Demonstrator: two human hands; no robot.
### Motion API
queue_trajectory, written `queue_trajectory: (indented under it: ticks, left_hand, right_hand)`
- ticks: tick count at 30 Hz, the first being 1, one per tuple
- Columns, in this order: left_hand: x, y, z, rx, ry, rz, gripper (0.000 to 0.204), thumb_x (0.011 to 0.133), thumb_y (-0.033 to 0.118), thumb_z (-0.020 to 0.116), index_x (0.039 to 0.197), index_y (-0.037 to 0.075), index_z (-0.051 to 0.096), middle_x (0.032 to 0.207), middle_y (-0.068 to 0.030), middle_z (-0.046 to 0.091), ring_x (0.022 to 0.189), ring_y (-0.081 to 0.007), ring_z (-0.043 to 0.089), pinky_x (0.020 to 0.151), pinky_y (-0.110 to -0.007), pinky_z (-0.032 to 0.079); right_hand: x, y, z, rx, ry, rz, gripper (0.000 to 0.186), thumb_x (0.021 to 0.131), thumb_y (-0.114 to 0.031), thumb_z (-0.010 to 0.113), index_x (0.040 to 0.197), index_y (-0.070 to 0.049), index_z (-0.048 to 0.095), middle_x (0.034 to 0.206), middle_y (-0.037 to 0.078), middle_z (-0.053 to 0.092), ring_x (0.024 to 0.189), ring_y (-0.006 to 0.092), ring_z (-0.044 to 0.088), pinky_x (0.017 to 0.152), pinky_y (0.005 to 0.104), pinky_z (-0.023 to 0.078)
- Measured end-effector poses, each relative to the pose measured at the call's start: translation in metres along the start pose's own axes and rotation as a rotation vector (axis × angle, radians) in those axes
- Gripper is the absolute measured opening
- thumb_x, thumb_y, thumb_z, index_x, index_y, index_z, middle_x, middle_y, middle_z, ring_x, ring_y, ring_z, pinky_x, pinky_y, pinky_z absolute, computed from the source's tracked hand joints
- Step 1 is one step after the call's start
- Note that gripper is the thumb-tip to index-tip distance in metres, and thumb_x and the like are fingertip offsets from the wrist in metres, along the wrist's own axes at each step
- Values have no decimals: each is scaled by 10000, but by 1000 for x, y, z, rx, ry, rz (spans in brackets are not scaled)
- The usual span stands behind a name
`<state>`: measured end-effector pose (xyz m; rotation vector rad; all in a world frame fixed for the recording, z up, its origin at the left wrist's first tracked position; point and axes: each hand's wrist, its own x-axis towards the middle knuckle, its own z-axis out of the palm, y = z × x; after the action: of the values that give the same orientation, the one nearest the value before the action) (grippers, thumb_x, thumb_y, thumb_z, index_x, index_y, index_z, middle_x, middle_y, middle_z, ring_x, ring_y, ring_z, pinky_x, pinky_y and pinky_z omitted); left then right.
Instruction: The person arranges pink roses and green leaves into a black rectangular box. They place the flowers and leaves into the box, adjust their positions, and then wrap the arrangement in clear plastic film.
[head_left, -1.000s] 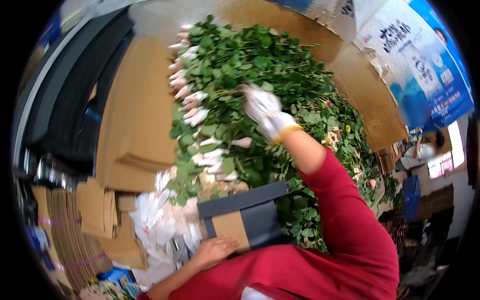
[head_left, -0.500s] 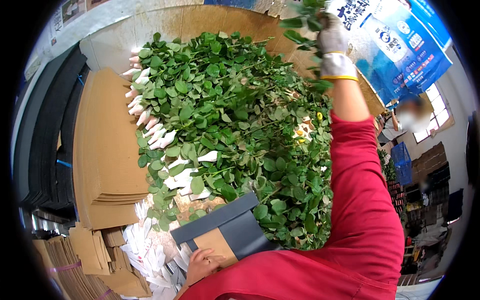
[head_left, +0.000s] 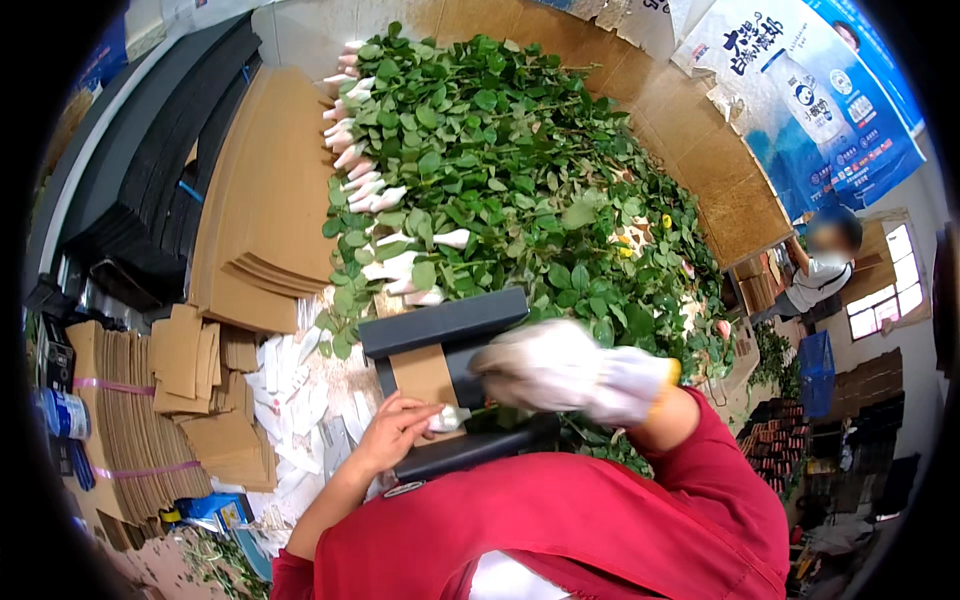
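Observation:
My bare left hand [head_left: 390, 435] has its fingers closed on a white-sleeved rose bud [head_left: 445, 418], lying on the brown strip [head_left: 420, 375] inside a dark grey open box [head_left: 445, 320]. My right hand [head_left: 560, 370], in a white glove with a yellow cuff, hovers over the box's right part, smeared by motion; its fingers and anything in them cannot be made out. A dense pile of leafy rose stems [head_left: 480, 130] lies beyond the box, with pale-sleeved buds [head_left: 380, 198] along its left side.
At left stand black board stacks [head_left: 140, 170], brown sheets [head_left: 245, 200], banded cardboard bundles [head_left: 130, 430] and white paper strips [head_left: 280, 400]. A cardboard wall [head_left: 720, 190] backs the pile. At right a person [head_left: 815, 280] stands near a blue crate [head_left: 815, 370].
My right arm has come down from high at the right, where it held leafy stems, to the box. The box now lies open, and my left fingers are on a sleeved bud inside it.

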<state>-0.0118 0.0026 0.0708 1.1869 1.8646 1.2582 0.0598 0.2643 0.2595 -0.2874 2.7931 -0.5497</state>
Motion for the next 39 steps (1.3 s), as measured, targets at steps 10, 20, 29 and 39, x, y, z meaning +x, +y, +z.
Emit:
queue_trajectory:
  ticks: [10,20,29,39]
  left_hand:
    - [-2,-5,3,-250,97,-56,302,945,97,560,1223,15,643,890,-51,741,1000,-208,637,1159,-478,251]
    - [-110,-33,-54,64,550,-534,243,889,72,602,1113,66,696,1043,-127,666,1024,-272,632,1088,-425,379]
    - [-11,15,-11,3,10,17,650,794,-54,620,1411,89,477,1334,-142,559,1226,-345,512,1049,-396,421]
    - [-12,0,-7,-84,11,52,698,794,-91,583,1448,60,394,1430,-145,496,1298,-330,491,1080,-394,408]
  right_hand:
    - [41,3,82,80,-371,61,320,790,-327,625,1048,-144,671,848,166,694,805,378,674,703,464,533]
    - [47,-2,87,6,-534,72,260,860,-290,602,1021,-90,644,893,169,686,829,391,664,728,462,539]
    - [51,12,70,0,-685,-117,215,891,-216,538,986,-42,621,805,184,681,766,396,662,653,483,530]
    - [56,16,102,76,-366,-349,162,800,-159,630,935,-72,655,896,119,663,792,335,665,637,436,541]
